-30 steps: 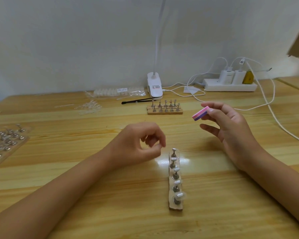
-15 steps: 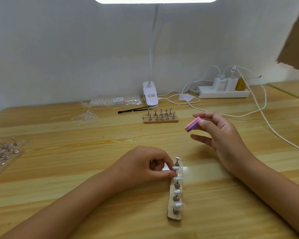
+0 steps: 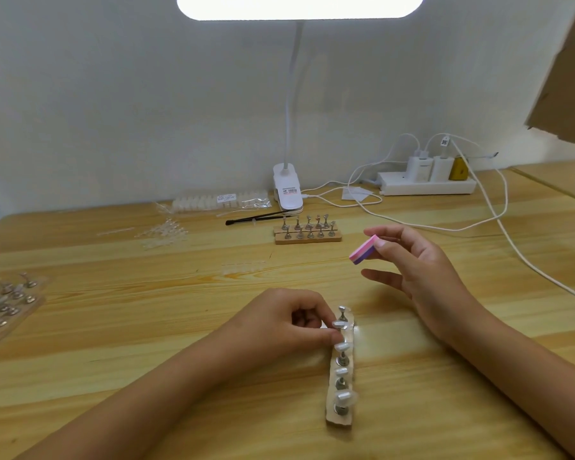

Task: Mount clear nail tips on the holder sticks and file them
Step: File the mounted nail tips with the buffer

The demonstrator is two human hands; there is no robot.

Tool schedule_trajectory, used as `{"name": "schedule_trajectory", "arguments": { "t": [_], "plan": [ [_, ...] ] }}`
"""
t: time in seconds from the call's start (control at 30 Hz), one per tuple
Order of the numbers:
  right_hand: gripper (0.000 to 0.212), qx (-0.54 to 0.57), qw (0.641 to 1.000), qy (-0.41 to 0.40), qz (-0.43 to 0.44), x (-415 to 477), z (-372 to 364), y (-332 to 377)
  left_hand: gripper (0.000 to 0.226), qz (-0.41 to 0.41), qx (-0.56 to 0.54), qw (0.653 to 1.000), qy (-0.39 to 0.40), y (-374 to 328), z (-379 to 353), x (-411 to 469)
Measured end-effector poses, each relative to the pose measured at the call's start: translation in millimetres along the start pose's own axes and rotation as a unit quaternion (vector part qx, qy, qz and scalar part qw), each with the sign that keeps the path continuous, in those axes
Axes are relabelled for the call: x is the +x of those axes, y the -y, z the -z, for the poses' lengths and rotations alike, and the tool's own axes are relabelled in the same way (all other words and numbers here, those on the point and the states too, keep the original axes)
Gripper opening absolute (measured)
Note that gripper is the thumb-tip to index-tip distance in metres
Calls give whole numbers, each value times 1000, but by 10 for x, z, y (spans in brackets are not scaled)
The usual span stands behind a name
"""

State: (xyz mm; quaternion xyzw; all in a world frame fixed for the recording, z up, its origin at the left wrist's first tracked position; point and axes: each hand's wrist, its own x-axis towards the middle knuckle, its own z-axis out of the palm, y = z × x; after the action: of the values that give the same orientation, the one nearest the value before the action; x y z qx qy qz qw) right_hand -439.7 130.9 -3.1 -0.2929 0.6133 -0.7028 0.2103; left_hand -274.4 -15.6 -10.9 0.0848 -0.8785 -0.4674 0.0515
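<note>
Pinching the second holder stick [image 3: 340, 327] from the far end of the wooden strip [image 3: 341, 419], the left hand [image 3: 279, 323] has thumb and forefinger curled in at the stem, just under the nail tip [image 3: 338, 324] mounted on it. Its other fingers are folded toward the palm. The right hand [image 3: 422, 277] hovers above the bench [image 3: 146, 327], apart from the strip. It grips a pink-and-purple buffer block [image 3: 362, 252] between thumb and first fingers, with the lower fingers stretched out loose.

The strip lies on the bench directly in front of the person with five sticks in a row. Four seem to carry tips, and the farthest stick [image 3: 342, 312] looks bare, though it is too small to be sure.

The step in hand looks like steadying or taking up this one stick for filing. To do it well, the pinch should stay low on the stem so the tip's free edge is left open to the block. If the stick is lifted, it should go straight up, since the neighbouring tip [image 3: 342, 346] sits just beside the fingers and would be easily knocked.

The block wants to meet the edge flat, with light strokes. Thin clear plastic probably flexes, and a hard push could pop the tip off its seat or tilt the stick. If filing happens in place, the left hand should also brace the strip against sliding.
</note>
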Motion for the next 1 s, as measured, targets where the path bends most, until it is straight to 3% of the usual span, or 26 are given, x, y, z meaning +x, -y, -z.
{"name": "schedule_trajectory", "arguments": {
  "t": [0.2, 0.33, 0.43, 0.57, 0.87, 1.0],
  "plan": [
    [18, 10, 1000, 1, -9, -13, 15, 17, 5, 20, -110, 994, -3, -48, 93, 3],
    [20, 36, 999, 6, -17, -22, 1, 40, 22, -22, -196, 975, -103, -29, 79, -5],
    [25, 72, 997, 22, -27, -40, -20, 67, 22, -5, -256, 956, -145, 4, 72, 17],
    [29, 112, 989, 82, -45, -75, -70, 87, 11, 7, -263, 952, -155, 59, 66, 49],
    [29, 39, 985, 170, -4, -159, -143, 100, 31, -7, -307, 941, -141, 56, 73, 67],
    [28, 19, 983, 182, -6, -182, -169, 88, 28, -5, -303, 942, -142, 64, 70, 75]
  ]
}}
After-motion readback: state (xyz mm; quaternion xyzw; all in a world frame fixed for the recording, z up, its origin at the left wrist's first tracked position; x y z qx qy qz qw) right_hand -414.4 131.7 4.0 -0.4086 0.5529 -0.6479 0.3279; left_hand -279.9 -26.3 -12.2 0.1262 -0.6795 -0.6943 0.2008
